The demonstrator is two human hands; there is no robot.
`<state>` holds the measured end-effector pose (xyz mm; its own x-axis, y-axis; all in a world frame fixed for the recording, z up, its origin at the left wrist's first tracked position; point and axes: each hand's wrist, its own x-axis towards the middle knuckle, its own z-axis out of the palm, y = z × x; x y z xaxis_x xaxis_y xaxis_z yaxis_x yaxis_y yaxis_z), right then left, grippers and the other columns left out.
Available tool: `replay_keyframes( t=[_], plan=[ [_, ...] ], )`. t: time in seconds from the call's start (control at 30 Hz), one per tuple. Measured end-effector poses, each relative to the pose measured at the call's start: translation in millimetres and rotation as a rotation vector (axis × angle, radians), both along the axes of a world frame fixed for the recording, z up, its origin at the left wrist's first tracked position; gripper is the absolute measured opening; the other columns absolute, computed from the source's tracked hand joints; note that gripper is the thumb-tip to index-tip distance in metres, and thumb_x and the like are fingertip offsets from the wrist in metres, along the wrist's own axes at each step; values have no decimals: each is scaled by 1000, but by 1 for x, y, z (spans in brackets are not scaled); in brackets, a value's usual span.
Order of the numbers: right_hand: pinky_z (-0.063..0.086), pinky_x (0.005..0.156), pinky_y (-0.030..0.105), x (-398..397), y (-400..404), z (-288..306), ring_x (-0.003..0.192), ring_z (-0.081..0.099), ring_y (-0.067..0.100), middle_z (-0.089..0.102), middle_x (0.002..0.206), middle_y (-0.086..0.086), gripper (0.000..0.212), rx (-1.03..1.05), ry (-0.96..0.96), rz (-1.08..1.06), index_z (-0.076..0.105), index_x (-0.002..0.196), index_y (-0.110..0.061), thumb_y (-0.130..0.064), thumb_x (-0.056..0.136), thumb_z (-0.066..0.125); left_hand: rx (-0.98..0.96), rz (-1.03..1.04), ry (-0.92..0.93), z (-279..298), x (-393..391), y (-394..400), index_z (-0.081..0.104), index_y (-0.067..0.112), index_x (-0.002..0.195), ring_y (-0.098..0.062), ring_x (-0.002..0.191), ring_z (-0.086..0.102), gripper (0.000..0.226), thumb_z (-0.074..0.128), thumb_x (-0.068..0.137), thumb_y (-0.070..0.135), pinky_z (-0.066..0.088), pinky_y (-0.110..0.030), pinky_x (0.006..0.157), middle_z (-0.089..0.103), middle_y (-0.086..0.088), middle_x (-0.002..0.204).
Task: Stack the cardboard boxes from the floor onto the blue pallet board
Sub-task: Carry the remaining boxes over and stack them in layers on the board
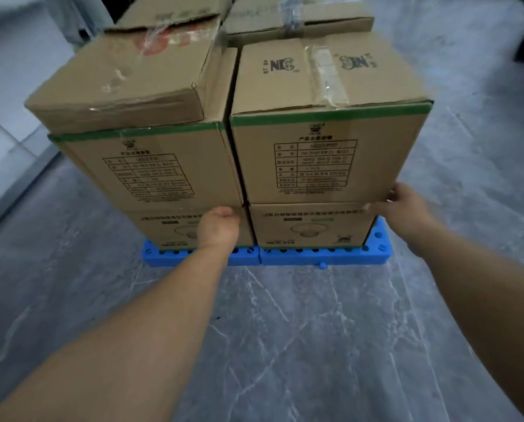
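A blue pallet board (288, 257) lies on the floor with cardboard boxes stacked on it. The upper right box (324, 123) has a green band and a printed table; it rests on a lower box (311, 225). My left hand (219, 228) is at that upper box's bottom left corner, fingers curled under the edge. My right hand (405, 213) grips its bottom right corner. To the left stand another green-banded box (160, 169) and a plain taped box (126, 83) on top of it.
More boxes (297, 16) are stacked behind, at the far side of the pallet. Grey marbled floor (300, 330) spreads in front of and to the right of the pallet. A pale wall with a baseboard (8, 178) runs along the left.
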<state>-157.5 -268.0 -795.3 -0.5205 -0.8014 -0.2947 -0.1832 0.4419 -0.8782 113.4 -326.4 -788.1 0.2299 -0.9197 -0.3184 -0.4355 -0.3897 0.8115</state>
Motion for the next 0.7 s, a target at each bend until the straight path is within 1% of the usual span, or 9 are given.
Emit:
replay_keyframes(
  t=[0.07,0.17,0.23,0.3,0.37,0.53,0.6,0.67,0.7],
  plan=[
    [45,80,35,1,-6,-1,100,56,22,59,102,-5,38,-73,-67,33,50,111,-23,-14,80,70,2,48,27,-2,-2,-1,49,11,131,-27,101,58,39,48,92,12,48,-32,90,60,-10,117],
    [45,81,33,0,-9,1,97,55,18,58,102,-7,45,-106,-112,66,51,120,-20,-14,80,70,6,148,38,-3,-4,-2,37,11,139,-22,89,54,48,47,91,13,45,-29,79,55,-7,109],
    [44,80,32,-2,-9,0,97,55,17,58,104,-7,46,-98,-96,98,50,123,-20,-15,81,68,20,218,112,-2,-2,-3,29,16,143,-24,102,55,56,47,90,13,47,-34,91,54,-5,123],
    [44,81,33,-3,-8,1,99,55,17,58,107,-7,45,-87,-79,118,50,124,-21,-16,83,67,26,233,202,0,-1,-4,30,19,142,-26,114,52,57,46,89,9,42,-39,103,52,-6,131],
    [44,80,34,-5,-6,2,100,55,18,58,107,-8,44,-78,-70,129,50,124,-22,-16,84,65,56,225,227,3,-2,-5,31,19,141,-28,119,50,55,45,89,6,38,-40,106,51,-8,134],
    [43,83,34,-9,-6,3,102,55,17,57,112,-11,49,-73,-70,151,48,127,-25,-13,83,65,92,213,232,9,-3,-1,15,19,149,-28,126,45,63,37,92,3,34,-41,110,43,-8,142],
    [42,83,32,-11,-8,5,103,53,16,56,113,-11,55,-88,-84,144,47,129,-25,-7,81,66,102,185,245,10,-8,3,26,13,144,-28,121,49,51,35,95,5,39,-37,105,48,-7,135],
    [41,84,32,-11,-10,7,104,52,16,56,114,-10,57,-89,-89,148,46,130,-25,-4,80,65,121,153,253,13,-14,9,45,12,125,-23,95,59,30,38,97,7,47,-32,87,60,-5,106],
    [40,85,32,-11,-10,8,104,52,16,56,114,-10,57,-83,-87,153,46,129,-25,-3,80,65,129,141,269,14,-18,11,48,16,112,-16,81,58,20,40,97,7,48,-29,80,59,-2,90]
  ],
)
